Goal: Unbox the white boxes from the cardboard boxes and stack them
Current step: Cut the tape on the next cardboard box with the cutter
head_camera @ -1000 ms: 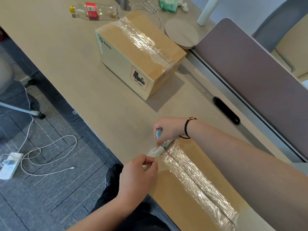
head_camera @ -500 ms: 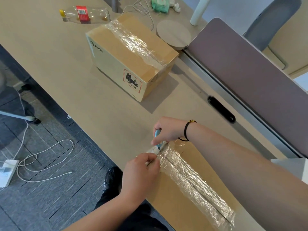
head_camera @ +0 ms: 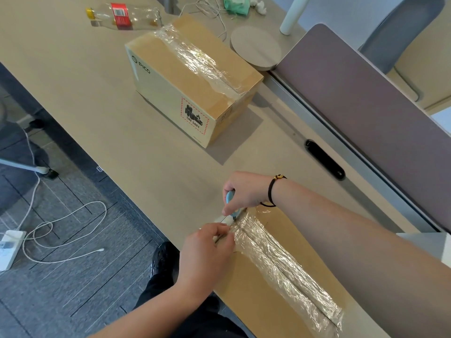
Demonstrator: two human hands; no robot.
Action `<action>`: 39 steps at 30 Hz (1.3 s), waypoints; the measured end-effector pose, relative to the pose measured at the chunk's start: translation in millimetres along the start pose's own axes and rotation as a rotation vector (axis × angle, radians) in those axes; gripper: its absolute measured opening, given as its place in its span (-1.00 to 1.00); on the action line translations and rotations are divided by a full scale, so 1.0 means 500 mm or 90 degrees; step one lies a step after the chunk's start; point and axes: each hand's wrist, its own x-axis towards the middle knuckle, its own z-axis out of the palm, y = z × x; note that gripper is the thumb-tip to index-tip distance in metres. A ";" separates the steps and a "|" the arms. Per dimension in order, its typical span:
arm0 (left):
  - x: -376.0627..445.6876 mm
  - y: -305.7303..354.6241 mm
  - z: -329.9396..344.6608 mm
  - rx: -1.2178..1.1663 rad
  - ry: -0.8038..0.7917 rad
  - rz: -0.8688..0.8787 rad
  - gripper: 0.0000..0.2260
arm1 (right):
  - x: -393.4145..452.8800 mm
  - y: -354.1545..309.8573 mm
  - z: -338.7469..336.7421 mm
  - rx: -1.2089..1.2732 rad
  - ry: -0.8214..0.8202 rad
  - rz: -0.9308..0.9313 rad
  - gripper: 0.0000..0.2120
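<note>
A cardboard box (head_camera: 258, 284) lies close to me at the table's near edge, its top seam covered by wrinkled clear tape (head_camera: 280, 259). My right hand (head_camera: 246, 191) grips a small blue cutter (head_camera: 230, 197) whose tip touches the far end of that tape. My left hand (head_camera: 207, 250) pinches the tape's end at the box's corner. A second taped cardboard box (head_camera: 192, 79), printed PICO, stands farther back on the table. No white box is visible.
A plastic bottle (head_camera: 122, 17) lies at the table's back left. A round wooden disc (head_camera: 256, 48) and a white post (head_camera: 291, 14) sit behind the far box. A mauve partition (head_camera: 371, 118) runs along the right. Cables and a power strip (head_camera: 11, 247) lie on the floor.
The view shifted slightly between frames. Both hands stay at the near box's corner, with the left hand closing a little nearer the cutter.
</note>
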 end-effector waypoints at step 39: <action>0.010 0.049 -0.004 0.160 -0.055 0.051 -0.78 | -0.110 0.136 0.034 0.455 0.389 0.053 -0.60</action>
